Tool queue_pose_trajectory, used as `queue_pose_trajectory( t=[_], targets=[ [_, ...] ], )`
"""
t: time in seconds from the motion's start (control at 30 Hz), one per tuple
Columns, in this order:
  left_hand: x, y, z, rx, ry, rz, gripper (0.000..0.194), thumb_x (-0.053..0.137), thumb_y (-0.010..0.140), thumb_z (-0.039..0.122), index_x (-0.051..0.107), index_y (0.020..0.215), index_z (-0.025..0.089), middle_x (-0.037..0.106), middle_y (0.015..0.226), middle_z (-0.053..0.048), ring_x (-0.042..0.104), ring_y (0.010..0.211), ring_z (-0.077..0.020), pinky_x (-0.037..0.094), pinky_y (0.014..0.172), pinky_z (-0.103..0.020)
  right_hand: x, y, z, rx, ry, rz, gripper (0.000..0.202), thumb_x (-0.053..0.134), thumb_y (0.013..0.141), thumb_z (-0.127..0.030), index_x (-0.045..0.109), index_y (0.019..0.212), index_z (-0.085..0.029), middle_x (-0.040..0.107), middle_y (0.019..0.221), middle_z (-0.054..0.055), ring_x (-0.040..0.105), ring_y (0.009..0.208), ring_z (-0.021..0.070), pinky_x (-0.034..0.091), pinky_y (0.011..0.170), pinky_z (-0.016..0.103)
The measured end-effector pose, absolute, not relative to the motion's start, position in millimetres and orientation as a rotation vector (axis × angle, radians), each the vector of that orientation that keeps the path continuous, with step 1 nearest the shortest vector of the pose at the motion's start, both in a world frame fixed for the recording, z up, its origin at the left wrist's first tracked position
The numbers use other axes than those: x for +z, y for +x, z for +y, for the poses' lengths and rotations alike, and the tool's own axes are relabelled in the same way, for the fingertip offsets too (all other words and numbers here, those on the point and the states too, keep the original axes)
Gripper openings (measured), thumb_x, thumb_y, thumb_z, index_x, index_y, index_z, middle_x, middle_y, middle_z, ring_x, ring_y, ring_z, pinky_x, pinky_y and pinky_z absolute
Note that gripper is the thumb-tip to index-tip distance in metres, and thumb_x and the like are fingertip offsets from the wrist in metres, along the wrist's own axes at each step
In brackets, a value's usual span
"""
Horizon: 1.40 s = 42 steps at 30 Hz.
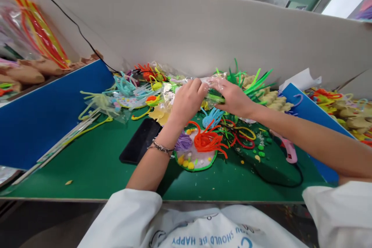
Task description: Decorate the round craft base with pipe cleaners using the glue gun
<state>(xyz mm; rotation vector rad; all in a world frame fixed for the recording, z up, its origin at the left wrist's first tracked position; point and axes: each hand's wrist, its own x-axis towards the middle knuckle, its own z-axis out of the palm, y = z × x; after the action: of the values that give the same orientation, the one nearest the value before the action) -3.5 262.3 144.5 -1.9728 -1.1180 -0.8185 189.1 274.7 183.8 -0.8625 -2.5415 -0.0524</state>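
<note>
Both of my hands are over the pile at the back of the table, close together on a clear plastic bag (213,80). My left hand (188,99) has its fingers curled on the bag's left part. From the other side my right hand (232,95) pinches it, fingertips partly hidden by the plastic. Below them lies a round decorated disc (200,161) with a green rim, yellow pompoms, a purple pipe-cleaner bundle (183,141) and an orange pipe-cleaner bundle (207,139). A light-blue bundle (213,117) rests just behind the disc.
A black phone (139,143) lies left of the disc. At the right is a pink glue gun (287,149) with its cord. Blue dividers (55,112) flank the green table (95,162). Green pipe cleaners (257,87) and light-blue ones (130,85) crowd the back.
</note>
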Motion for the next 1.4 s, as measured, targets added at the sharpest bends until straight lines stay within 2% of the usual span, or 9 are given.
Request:
queue_pose_trajectory(
  t=[0.17,0.4,0.57,0.73,0.87,1.03,1.1,1.23,1.4],
  targets=[
    [150.8,-13.5,265.6,-0.746,-2.071,-1.159,0.023,0.039,0.097,0.005,0.058,0.093,0.017,0.067,0.086,-0.006,0.061,0.080,-0.0191,0.041,0.063,-0.028,197.1,186.0,275.1,0.301,-0.775,-2.372,0.044,0.068,0.077,-0.034,0.059,0.117,-0.020,0.064,0.127,0.010,0.061,0.120,0.0245,0.053,0.094,0.037],
    [156.8,-25.0,264.8,-0.762,-2.164,-1.417,0.025,0.039,0.092,0.001,0.058,0.097,0.016,0.067,0.094,-0.011,0.061,0.082,-0.0202,0.045,0.066,-0.029,207.3,191.7,275.8,0.222,-1.241,-2.482,0.074,0.064,0.068,-0.016,0.038,0.137,-0.019,0.064,0.121,0.011,0.064,0.095,0.0207,0.049,0.078,0.032],
    [157.3,-30.5,264.7,-0.748,-2.252,-1.374,0.022,0.052,0.087,0.005,0.057,0.106,0.016,0.066,0.104,-0.012,0.063,0.093,-0.0238,0.049,0.073,-0.031,219.4,200.5,278.4,0.000,-1.418,-2.723,0.031,0.057,0.076,-0.020,0.064,0.106,-0.019,0.072,0.098,0.006,0.065,0.088,0.0209,0.043,0.073,0.029],
    [159.5,-28.7,263.0,-0.717,-2.274,-1.198,0.040,0.061,0.086,0.014,0.050,0.124,0.015,0.065,0.117,-0.013,0.063,0.101,-0.0256,0.051,0.078,-0.033,241.0,200.2,275.1,-0.318,-1.548,-2.811,0.022,0.061,0.080,-0.031,0.070,0.097,-0.020,0.071,0.094,0.008,0.065,0.088,0.0232,0.042,0.071,0.030],
    [165.9,-25.1,262.7,-0.677,-2.242,-1.152,0.031,0.052,0.087,0.006,0.056,0.116,0.015,0.067,0.106,-0.011,0.064,0.096,-0.0235,0.050,0.075,-0.031,239.9,206.6,274.9,0.164,-1.348,-2.799,0.030,0.066,0.072,-0.023,0.068,0.101,-0.017,0.070,0.106,0.008,0.064,0.095,0.0223,0.048,0.079,0.032],
    [171.8,-24.0,266.5,-0.669,-2.178,-1.187,0.025,0.046,0.093,0.008,0.059,0.113,0.015,0.067,0.102,-0.011,0.063,0.091,-0.0219,0.049,0.070,-0.030,226.9,212.5,269.8,0.954,-1.184,-2.634,0.033,0.063,0.082,-0.035,0.064,0.111,-0.019,0.072,0.094,0.004,0.066,0.086,0.0199,0.053,0.077,0.033],
    [173.2,-23.8,268.2,-0.662,-2.170,-1.177,0.025,0.046,0.096,0.012,0.059,0.117,0.015,0.068,0.105,-0.012,0.063,0.093,-0.0221,0.050,0.072,-0.030,224.9,213.0,268.8,0.830,-1.197,-2.628,0.038,0.063,0.083,-0.036,0.061,0.117,-0.019,0.072,0.094,0.005,0.066,0.086,0.0207,0.053,0.076,0.033],
    [178.3,-14.6,269.2,-0.620,-2.199,-1.118,0.036,0.048,0.097,0.013,0.052,0.133,0.018,0.066,0.116,-0.012,0.062,0.102,-0.0230,0.051,0.081,-0.032,229.0,210.1,267.7,0.113,-1.416,-2.675,0.040,0.061,0.084,-0.027,0.059,0.123,-0.019,0.071,0.109,0.011,0.066,0.096,0.0250,0.050,0.079,0.034],
    [189.7,16.8,267.1,-0.561,-2.306,-1.016,0.054,0.053,0.094,0.014,0.041,0.146,0.019,0.063,0.126,-0.014,0.060,0.111,-0.0260,0.050,0.090,-0.036,237.8,192.9,259.5,-0.422,-1.705,-2.603,0.031,0.057,0.083,-0.019,0.066,0.112,-0.015,0.072,0.095,0.016,0.068,0.085,0.0288,0.046,0.069,0.035]
  ],
)
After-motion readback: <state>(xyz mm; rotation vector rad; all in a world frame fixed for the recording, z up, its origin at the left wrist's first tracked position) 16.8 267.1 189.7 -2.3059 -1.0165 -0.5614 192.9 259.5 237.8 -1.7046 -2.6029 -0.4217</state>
